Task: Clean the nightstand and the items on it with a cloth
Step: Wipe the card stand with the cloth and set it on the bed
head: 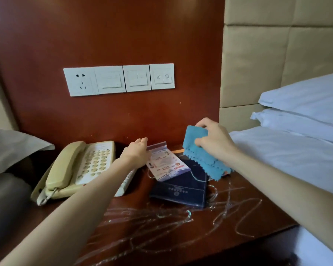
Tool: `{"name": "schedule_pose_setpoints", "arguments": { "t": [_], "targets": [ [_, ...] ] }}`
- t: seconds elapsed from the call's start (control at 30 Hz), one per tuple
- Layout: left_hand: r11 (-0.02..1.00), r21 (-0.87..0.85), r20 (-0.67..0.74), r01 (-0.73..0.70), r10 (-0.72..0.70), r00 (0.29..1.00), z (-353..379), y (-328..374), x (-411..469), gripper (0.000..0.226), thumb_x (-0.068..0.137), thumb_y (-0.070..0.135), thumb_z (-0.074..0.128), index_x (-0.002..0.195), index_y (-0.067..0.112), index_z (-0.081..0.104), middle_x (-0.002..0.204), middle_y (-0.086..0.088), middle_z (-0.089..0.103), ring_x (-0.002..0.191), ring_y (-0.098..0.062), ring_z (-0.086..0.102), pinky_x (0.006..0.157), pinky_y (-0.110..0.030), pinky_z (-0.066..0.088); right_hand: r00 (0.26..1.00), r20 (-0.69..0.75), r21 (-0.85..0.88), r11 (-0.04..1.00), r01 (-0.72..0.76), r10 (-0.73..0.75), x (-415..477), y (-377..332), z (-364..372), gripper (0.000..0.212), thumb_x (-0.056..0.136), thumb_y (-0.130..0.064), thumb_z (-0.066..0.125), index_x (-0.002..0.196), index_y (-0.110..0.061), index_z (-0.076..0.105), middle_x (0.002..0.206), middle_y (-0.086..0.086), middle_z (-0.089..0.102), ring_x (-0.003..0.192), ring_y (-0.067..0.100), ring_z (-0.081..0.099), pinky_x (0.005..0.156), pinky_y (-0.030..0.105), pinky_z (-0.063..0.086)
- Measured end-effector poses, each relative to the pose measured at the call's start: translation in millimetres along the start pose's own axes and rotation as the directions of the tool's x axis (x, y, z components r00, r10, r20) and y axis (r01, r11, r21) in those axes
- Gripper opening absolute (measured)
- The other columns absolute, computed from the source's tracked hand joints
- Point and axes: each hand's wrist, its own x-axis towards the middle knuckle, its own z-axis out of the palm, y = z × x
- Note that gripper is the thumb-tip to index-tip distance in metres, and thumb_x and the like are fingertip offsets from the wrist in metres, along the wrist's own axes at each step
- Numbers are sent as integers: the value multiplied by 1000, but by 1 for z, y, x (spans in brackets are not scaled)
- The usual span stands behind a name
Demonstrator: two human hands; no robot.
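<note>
The dark wooden nightstand (181, 237) carries pale scribbled streaks across its top. My left hand (137, 152) holds the top left edge of a tilted printed card stand (166, 164), which leans on a dark blue folder (181, 191). My right hand (213, 141) grips a blue cloth (200, 154) with zigzag edges, which hangs above the folder's right side, just right of the card. A cream telephone (79, 169) sits at the left, and a white remote (126, 183) lies partly hidden under my left forearm.
A red-brown wall panel with a row of white socket and switch plates (119, 79) rises behind the nightstand. A bed with white pillows (306, 108) and sheet lies to the right. Another white pillow (12, 148) is at the left.
</note>
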Motion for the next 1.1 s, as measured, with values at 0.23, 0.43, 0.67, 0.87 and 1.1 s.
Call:
{"name": "schedule_pose_setpoints", "arguments": {
  "t": [0.23,0.43,0.67,0.87,1.1],
  "targets": [
    [994,92,-68,53,-47,997,20,3,22,25,96,21,38,112,6,50,119,-19,58,107,-39,56,89,-43,42,994,-99,0,999,36,-36,10,10,-3,33,78,-3,63,106,-19,54,102,4,61,89,23,60,60,27,47],
    [998,-57,-137,-7,-1,991,11,-1,22,17,96,16,39,105,3,46,110,-24,57,96,-45,57,79,-48,48,981,-179,45,995,85,-76,15,11,-1,21,78,-4,66,92,-19,68,83,0,67,76,15,63,60,29,51],
    [952,-117,-469,-284,199,860,-48,0,-10,12,96,23,42,87,17,41,91,-3,56,81,-27,54,67,-36,40,931,-262,-20,966,259,-255,30,-21,11,23,80,-8,66,92,-26,70,84,-3,56,72,7,49,57,8,35],
    [915,-154,-603,-372,212,769,-90,-2,-52,14,94,22,52,90,8,53,87,-2,61,77,-23,55,66,-37,45,857,-125,-83,866,492,-499,14,-69,52,32,80,0,59,109,-10,68,96,-1,43,96,18,48,78,26,40],
    [934,-218,-652,-282,76,755,-118,-36,-78,13,93,22,54,88,11,58,88,-1,66,79,-19,60,66,-40,51,751,80,145,753,642,-656,-42,-92,62,39,81,4,62,116,-13,66,106,-3,48,103,12,46,91,19,40]
  ]
}}
